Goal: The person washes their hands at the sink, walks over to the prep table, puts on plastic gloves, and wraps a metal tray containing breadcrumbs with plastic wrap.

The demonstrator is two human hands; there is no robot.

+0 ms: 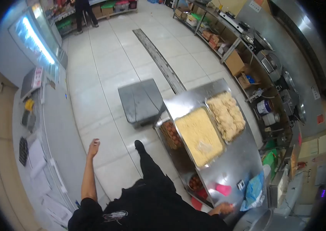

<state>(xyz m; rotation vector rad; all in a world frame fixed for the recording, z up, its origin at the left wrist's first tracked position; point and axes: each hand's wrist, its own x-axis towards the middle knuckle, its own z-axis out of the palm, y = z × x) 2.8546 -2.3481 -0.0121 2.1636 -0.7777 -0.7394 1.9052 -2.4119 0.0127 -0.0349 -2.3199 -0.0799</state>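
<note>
My left hand hangs over the tiled floor beside the white chest freezer; its fingers look curled, and whether they hold anything is too small to tell. Low on the right, my right hand is at the edge of the steel table, near a pink cup-like item and a blue and white bag; its fingers are blurred. On the table lie a tray of yellow crumb-like food and a tray of lumpy, pale brown food.
A grey lidded bin stands on the floor ahead, near a drain channel. Egg-like items sit under the table. Shelves with pans line the right. A person stands far off at the top left.
</note>
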